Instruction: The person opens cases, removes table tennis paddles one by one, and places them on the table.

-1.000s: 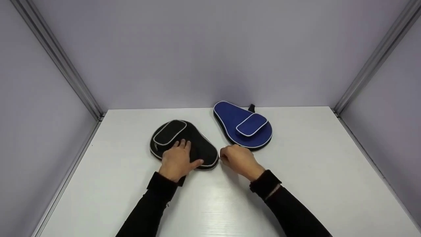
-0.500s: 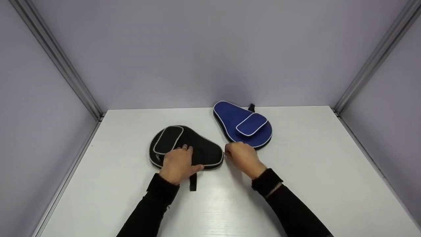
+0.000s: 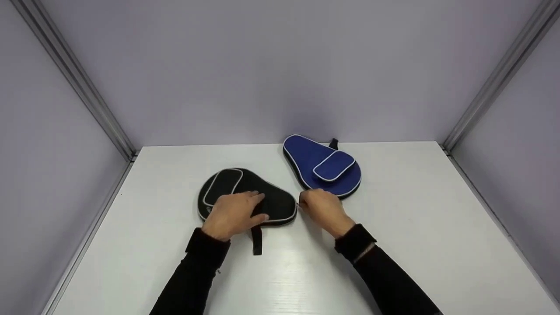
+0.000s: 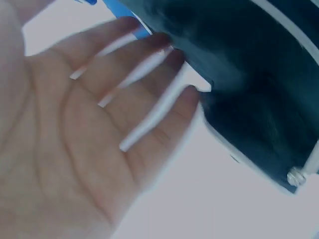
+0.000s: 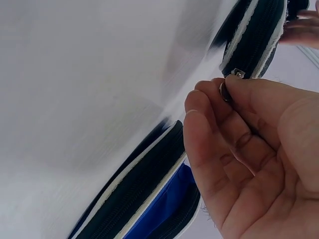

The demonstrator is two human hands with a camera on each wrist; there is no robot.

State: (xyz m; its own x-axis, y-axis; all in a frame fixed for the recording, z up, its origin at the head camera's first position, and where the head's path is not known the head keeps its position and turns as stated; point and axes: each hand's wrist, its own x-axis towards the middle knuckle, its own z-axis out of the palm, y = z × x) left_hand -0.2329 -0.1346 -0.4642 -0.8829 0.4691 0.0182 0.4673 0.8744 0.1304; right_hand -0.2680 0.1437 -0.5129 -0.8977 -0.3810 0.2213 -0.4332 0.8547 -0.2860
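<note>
Lying crosswise — black case (image 3: pixel 252 183), rightward-tapering

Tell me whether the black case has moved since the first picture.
Yes. In the head view, the black case has turned: its pocketed end lies farther from the back edge of the white table, its narrow end slightly further right.

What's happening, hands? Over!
Left fingers extended over black pear-shaped fabric case. Right fingers pinching metal zipper pull at narrow end. Blue pear-shaped fabric case just beyond.
</note>
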